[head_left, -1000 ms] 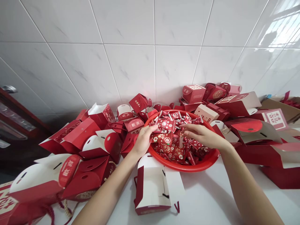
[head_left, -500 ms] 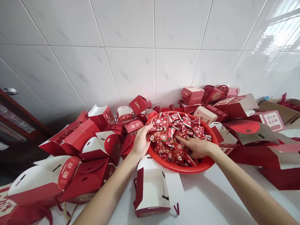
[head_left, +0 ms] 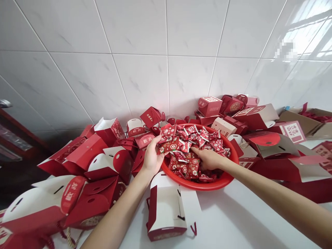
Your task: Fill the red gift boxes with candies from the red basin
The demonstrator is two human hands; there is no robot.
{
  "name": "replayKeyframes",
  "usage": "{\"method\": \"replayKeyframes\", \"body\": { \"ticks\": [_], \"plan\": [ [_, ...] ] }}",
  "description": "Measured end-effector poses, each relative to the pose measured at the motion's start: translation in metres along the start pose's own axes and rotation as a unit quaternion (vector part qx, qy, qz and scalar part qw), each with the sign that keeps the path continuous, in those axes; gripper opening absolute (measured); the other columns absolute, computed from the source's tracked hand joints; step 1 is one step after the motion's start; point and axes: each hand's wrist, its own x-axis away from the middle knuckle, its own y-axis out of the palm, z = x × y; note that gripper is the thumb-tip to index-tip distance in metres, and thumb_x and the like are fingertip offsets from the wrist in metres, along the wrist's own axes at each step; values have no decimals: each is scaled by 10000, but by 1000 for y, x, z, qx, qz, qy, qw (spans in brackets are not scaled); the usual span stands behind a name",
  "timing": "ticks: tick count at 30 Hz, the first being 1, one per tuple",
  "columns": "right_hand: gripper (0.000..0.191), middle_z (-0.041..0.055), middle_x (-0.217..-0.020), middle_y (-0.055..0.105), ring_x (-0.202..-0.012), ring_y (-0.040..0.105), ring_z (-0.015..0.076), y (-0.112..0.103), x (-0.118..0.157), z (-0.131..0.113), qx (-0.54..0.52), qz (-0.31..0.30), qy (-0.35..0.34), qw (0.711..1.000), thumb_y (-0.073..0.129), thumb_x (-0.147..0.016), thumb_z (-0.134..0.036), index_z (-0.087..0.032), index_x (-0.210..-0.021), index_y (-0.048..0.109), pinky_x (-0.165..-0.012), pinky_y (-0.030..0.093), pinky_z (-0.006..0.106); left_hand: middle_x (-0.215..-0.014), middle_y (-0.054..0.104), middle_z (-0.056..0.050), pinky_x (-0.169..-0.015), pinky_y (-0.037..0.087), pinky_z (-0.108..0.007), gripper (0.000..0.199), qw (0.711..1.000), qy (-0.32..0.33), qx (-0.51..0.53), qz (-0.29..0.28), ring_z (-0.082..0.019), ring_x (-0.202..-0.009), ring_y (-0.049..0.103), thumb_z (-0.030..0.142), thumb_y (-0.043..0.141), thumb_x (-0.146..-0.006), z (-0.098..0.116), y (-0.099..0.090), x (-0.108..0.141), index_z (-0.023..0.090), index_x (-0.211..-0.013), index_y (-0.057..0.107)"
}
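Observation:
A red basin (head_left: 227, 180) is heaped with small red printed snack packets (head_left: 191, 168). My left hand (head_left: 152, 155) is closed on a couple of flat red packets (head_left: 169, 145), held at the basin's left side. My right hand (head_left: 210, 158) reaches into the heap from the right. Its index finger is stretched out over the packets, and the other fingers are partly sunk among them; nothing shows in its grip. In front of the basin lies an open gift box (head_left: 168, 211), white inside and red outside, with no contents showing and cord ends at its side.
Many red gift boxes (head_left: 88, 152) crowd the left of the white table (head_left: 225, 218). More boxes (head_left: 275, 145) stand on the right and along the tiled wall (head_left: 192, 76). A brown carton (head_left: 298, 119) holding red items sits at the far right.
My right hand has shifted a little left and deeper among the packets. My left hand still holds its packets at the basin's edge. The view has moved slightly.

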Motion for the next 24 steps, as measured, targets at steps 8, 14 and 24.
{"method": "replayKeyframes", "body": {
  "ticks": [8, 14, 24],
  "plan": [
    [462, 73, -1058, 771, -962, 705, 253, -13, -10, -1, -158, 96, -1, 983, 682, -672, -92, -143, -1131, 711, -793, 499, 278, -863, 736, -5, -603, 537, -210, 67, 1000, -7, -6, 4, -135, -731, 667, 201, 700, -758, -2, -1, -1, 171, -812, 727],
    [334, -3, -886, 744, -818, 675, 205, -44, -35, -18, -237, 133, -47, 961, 745, -644, -168, -144, -977, 725, -709, 495, 267, -854, 747, -6, -638, 566, -221, 73, 1000, -6, -17, 1, -144, -741, 674, 219, 718, -745, -2, -1, -1, 171, -799, 726],
    [619, 89, -1183, 734, -940, 688, 237, -75, -26, -24, -221, 38, -65, 972, 812, -761, -464, -182, -1294, 671, -807, 533, 313, -824, 753, 2, -590, 542, -202, 76, 1000, -15, -20, -7, -132, -695, 667, 222, 689, -770, -1, 1, 0, 168, -806, 728]
  ]
}}
